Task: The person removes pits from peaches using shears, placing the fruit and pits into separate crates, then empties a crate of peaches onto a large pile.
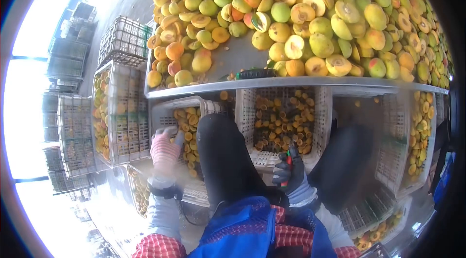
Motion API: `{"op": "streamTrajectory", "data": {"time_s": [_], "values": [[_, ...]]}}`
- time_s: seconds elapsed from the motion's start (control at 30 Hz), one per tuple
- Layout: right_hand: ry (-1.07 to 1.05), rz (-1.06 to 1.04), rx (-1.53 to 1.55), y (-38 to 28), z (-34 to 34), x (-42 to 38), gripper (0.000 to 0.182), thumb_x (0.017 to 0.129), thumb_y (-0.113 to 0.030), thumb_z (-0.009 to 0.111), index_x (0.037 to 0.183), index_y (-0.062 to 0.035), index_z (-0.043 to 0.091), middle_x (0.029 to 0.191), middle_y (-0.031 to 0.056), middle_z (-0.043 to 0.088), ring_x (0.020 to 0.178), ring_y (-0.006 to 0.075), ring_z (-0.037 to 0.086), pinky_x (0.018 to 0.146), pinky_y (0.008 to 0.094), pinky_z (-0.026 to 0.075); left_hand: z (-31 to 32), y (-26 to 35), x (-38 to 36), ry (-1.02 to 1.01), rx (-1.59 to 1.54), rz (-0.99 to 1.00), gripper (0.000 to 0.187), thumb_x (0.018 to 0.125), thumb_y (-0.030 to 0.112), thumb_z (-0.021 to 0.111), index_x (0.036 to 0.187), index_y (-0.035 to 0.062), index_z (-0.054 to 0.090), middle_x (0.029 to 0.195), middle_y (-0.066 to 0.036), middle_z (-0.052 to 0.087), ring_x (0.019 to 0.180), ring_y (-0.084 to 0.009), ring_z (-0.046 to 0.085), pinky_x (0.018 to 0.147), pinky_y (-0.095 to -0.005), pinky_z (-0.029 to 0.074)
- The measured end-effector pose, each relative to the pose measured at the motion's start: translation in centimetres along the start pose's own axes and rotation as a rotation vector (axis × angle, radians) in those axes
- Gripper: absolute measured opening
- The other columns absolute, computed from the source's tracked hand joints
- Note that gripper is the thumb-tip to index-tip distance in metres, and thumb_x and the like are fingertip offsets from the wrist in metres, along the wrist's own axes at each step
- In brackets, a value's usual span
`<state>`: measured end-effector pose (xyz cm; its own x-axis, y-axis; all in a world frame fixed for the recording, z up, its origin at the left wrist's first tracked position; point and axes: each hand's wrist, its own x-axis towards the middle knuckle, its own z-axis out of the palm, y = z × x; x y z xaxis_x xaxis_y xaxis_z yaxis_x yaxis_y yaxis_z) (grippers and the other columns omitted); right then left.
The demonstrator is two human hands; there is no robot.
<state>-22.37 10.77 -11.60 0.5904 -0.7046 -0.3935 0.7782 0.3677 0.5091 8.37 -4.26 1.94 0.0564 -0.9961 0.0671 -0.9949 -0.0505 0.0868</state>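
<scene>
My left hand [165, 150], in a pink and white glove, is over the left side of a white crate [158, 114] of peach halves [190, 121]. Its fingers are slightly blurred, with the thumb apart from the rest and nothing visible between them. My right hand [288, 169], in a dark grey glove, is closed around a tool with a red and green handle [289, 159]. That hand is between my knees, at the near rim of another white crate [245, 112] holding small cut yellow pieces [276, 127].
A metal-edged table [233, 84] carries a large heap of whole and halved peaches [320, 29]. On it, near the edge, lies a dark object with a green end [257, 74]. Crates of fruit stand left [128, 112] and right [395, 136]; stacked crates [68, 56] are farther back.
</scene>
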Motion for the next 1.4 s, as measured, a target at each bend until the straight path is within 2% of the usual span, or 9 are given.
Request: {"op": "streamTrajectory", "data": {"time_s": [0.23,0.33,0.5,0.6,0.77,0.87,1.0,1.23,1.4], "values": [[0.114,0.008,-0.073,-0.2,-0.1,1.9,0.039,0.091,-0.053,0.053,0.090,-0.0146,0.058,0.059,-0.0066,0.039,0.045,0.0074,0.033,0.042,0.0249,0.030,2.0,12.1,14.9,-0.174,0.140,-0.054,0.061,0.078,0.049,0.066,0.119,0.0056,0.053,0.117,-0.017,0.060,0.114,-0.0296,0.054,0.092,-0.0405,0.044],[0.297,-0.142,-0.250,-0.7,0.6,1.6,0.038,0.090,-0.054,0.054,0.087,-0.0164,0.057,0.060,-0.0065,0.043,0.043,0.0078,0.034,0.040,0.0236,0.029,4.1,13.1,18.2,-0.224,0.247,-0.031,0.060,0.076,0.049,0.069,0.113,0.0038,0.054,0.104,-0.018,0.065,0.098,-0.0316,0.063,0.086,-0.0420,0.047],[0.348,-0.310,-0.571,0.7,5.9,0.6,0.041,0.093,-0.052,0.049,0.096,-0.0113,0.058,0.064,-0.0016,0.048,0.047,0.0103,0.040,0.042,0.0259,0.035,0.8,13.9,11.3,-0.511,-1.143,-0.035,0.055,0.080,0.021,0.064,0.128,0.0003,0.049,0.100,-0.008,0.064,0.076,-0.0170,0.063,0.066,-0.0253,0.050],[0.172,-0.426,-0.627,2.6,8.1,0.6,0.050,0.092,-0.045,0.054,0.124,-0.0069,0.046,0.090,0.0074,0.057,0.059,0.0131,0.054,0.046,0.0270,0.044,0.1,15.8,4.8,-0.764,-1.196,-0.152,0.059,0.076,0.033,0.057,0.128,0.0058,0.052,0.089,-0.001,0.062,0.052,-0.0026,0.047,0.041,-0.0149,0.030],[0.144,-0.404,-1.140,3.5,9.0,0.4,0.050,0.095,-0.023,0.052,0.137,-0.0018,0.035,0.100,0.0078,0.058,0.064,0.0099,0.056,0.050,0.0209,0.046,2.8,17.9,-1.9,-0.741,-1.649,-0.163,0.047,0.084,0.033,0.059,0.122,0.0053,0.054,0.103,-0.005,0.060,0.097,-0.0141,0.056,0.089,-0.0279,0.044],[0.221,-0.384,-1.088,4.3,10.5,-0.6,0.028,0.096,-0.023,0.053,0.115,-0.0040,0.053,0.076,-0.0014,0.057,0.058,0.0039,0.050,0.049,0.0206,0.040,2.8,18.5,-3.7,-0.643,-1.596,-0.286,0.040,0.093,0.037,0.053,0.117,0.0051,0.055,0.102,-0.005,0.060,0.094,-0.0135,0.057,0.086,-0.0276,0.045],[0.104,-0.540,-1.222,4.5,6.7,0.0,0.046,0.097,-0.016,0.048,0.139,-0.0026,0.033,0.098,0.0066,0.056,0.061,0.0083,0.054,0.050,0.0208,0.046,3.1,18.8,-4.9,-0.478,-1.441,-0.080,0.043,0.098,0.042,0.045,0.114,0.0039,0.056,0.101,-0.006,0.060,0.092,-0.0124,0.055,0.084,-0.0267,0.045],[0.079,-0.381,-0.861,5.1,7.4,-1.0,0.036,0.096,-0.030,0.051,0.121,-0.0044,0.046,0.079,0.0019,0.055,0.050,0.0079,0.049,0.040,0.0202,0.037,4.4,18.6,-7.4,-0.332,-1.443,0.035,0.049,0.098,0.043,0.044,0.127,0.0032,0.044,0.106,-0.009,0.056,0.094,-0.0142,0.053,0.087,-0.0286,0.043],[0.081,-0.304,-0.946,3.2,6.4,-1.8,0.034,0.096,-0.027,0.053,0.121,-0.0049,0.048,0.082,-0.0011,0.054,0.057,0.0068,0.051,0.047,0.0204,0.043,3.5,17.0,-5.3,-0.753,-1.429,0.138,0.051,0.097,0.041,0.047,0.132,0.0032,0.043,0.114,-0.008,0.056,0.102,-0.0151,0.053,0.092,-0.0277,0.040]]}}
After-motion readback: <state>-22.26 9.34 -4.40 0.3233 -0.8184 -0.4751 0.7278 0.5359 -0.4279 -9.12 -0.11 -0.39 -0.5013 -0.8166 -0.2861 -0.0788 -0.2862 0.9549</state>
